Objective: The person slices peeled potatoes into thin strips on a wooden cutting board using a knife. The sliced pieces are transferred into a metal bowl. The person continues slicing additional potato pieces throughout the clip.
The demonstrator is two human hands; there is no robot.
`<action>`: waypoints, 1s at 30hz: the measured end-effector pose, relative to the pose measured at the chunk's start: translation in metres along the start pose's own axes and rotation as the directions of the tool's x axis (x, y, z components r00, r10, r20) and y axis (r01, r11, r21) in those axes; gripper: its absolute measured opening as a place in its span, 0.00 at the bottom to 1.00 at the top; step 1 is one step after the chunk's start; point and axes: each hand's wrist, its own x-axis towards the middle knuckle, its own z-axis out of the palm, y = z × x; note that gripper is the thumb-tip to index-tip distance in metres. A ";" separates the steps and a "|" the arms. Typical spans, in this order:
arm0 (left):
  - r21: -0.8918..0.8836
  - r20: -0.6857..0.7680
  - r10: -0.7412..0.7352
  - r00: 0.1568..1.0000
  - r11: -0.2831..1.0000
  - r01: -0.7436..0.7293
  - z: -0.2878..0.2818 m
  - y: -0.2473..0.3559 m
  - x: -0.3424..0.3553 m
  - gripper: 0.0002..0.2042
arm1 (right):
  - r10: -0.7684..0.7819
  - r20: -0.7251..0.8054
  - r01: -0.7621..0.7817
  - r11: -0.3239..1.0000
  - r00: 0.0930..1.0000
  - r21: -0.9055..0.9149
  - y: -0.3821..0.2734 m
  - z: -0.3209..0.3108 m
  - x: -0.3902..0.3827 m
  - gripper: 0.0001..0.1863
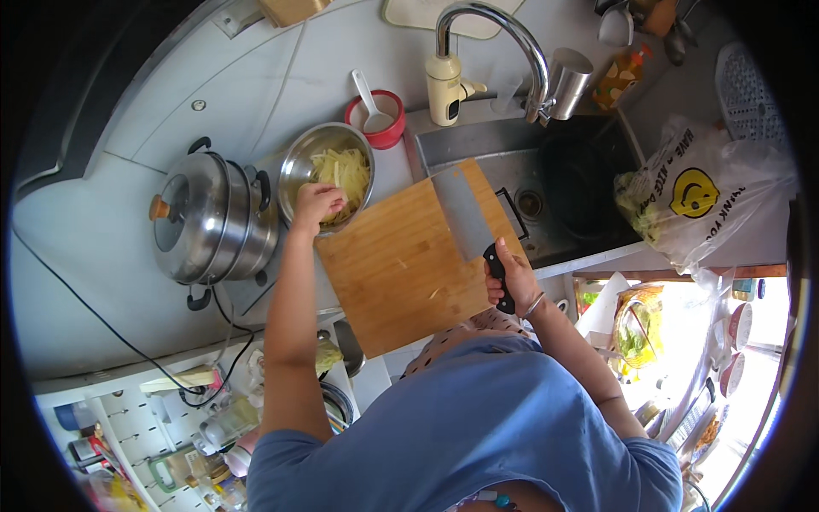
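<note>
My left hand [319, 205] is at the near rim of a round steel bowl [293, 160], its fingers curled together over the contents. Pale yellow strips [343, 170], like cut potato, lie in that bowl. Whether strips are between the fingers is hidden. My right hand [512, 279] is wrapped round the black handle of a cleaver [461, 211]. Its wide blade lies along the right side of a wooden cutting board [388, 264], edge on or close to the wood. A few small pale scraps remain on the board, which sits tilted in front of me, partly over the sink.
A steel sink [584, 249] with a chrome faucet [490, 10] lies right of the board. A plastic bag [725, 188] with greens stands beyond it. A lidded steamer pot [226, 213] is at left, and a red bowl [392, 134] with a white spoon [365, 91] behind.
</note>
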 end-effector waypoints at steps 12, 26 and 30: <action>-0.100 0.034 0.020 0.999 0.995 -0.017 -0.011 0.029 -0.029 0.03 | 0.039 0.051 -0.039 0.999 0.998 -0.018 0.000 0.011 0.005 0.37; 0.445 -0.108 0.278 0.954 0.872 -0.204 -0.017 0.010 0.002 0.14 | 0.079 0.069 -0.075 0.996 0.995 -0.048 0.005 0.009 0.010 0.36; 0.791 -0.202 0.532 0.823 0.584 -0.183 -0.041 -0.010 0.013 0.20 | 0.088 0.084 -0.084 0.995 0.993 -0.049 0.004 0.010 0.010 0.36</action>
